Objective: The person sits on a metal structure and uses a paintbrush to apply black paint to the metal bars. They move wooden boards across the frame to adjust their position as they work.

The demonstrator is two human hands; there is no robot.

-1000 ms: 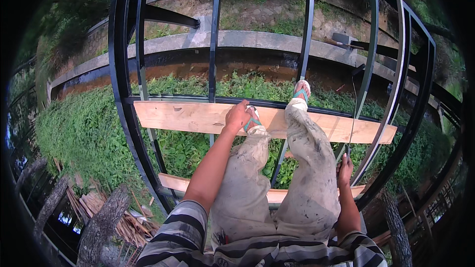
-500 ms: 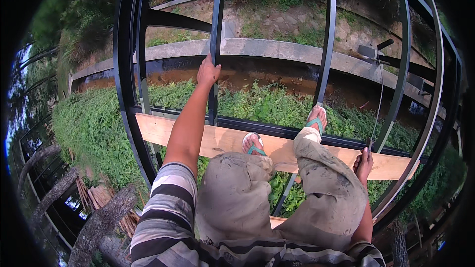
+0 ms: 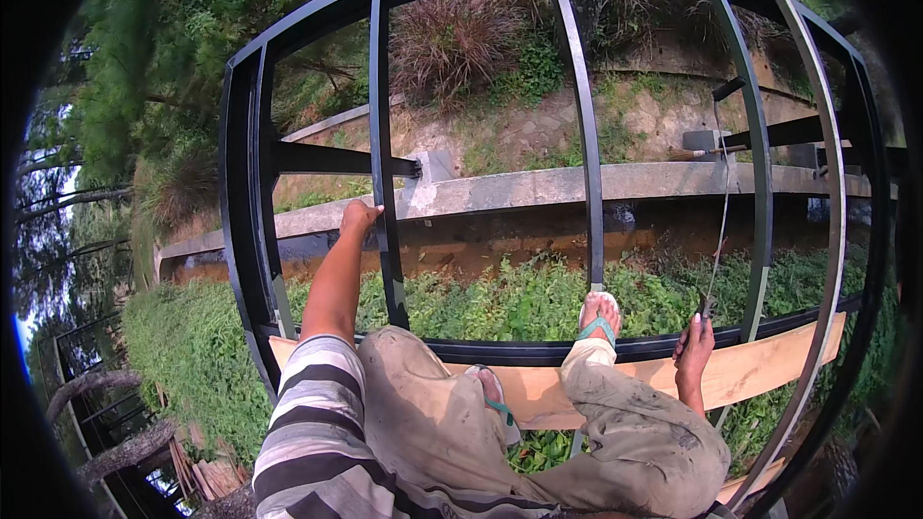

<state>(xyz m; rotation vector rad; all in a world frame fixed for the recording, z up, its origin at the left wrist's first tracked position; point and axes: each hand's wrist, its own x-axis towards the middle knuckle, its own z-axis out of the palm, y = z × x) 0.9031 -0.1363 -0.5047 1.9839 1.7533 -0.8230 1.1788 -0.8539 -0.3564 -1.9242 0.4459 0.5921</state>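
Note:
My left hand [image 3: 361, 218] is stretched forward and closed round a dark metal bar [image 3: 376, 115] of the frame. Low on the right, my right hand [image 3: 694, 344] grips the handle end of a small paint roller with a long thin rod [image 3: 723, 202]. Its dark roller head [image 3: 729, 88] is up beside another bar [image 3: 753, 135], and I cannot tell whether they touch. That bar is black for most of its length and grey-green near its foot. My sandalled left foot is on a wooden plank [image 3: 538, 389]; the right foot rests at the foot of a middle bar [image 3: 585, 135].
Through the open frame, a shallow channel of brown water [image 3: 481, 255] and green plants [image 3: 519, 298] show below. A concrete ledge [image 3: 519, 190] runs across behind. A light metal strip [image 3: 829, 183] curves down the right side. Tree trunks [image 3: 125, 452] stand at lower left.
My view has tilted up, showing the frame's top rail. My left leg has bent further inward. Both hands keep their holds, and the roller remains near the right-hand bar.

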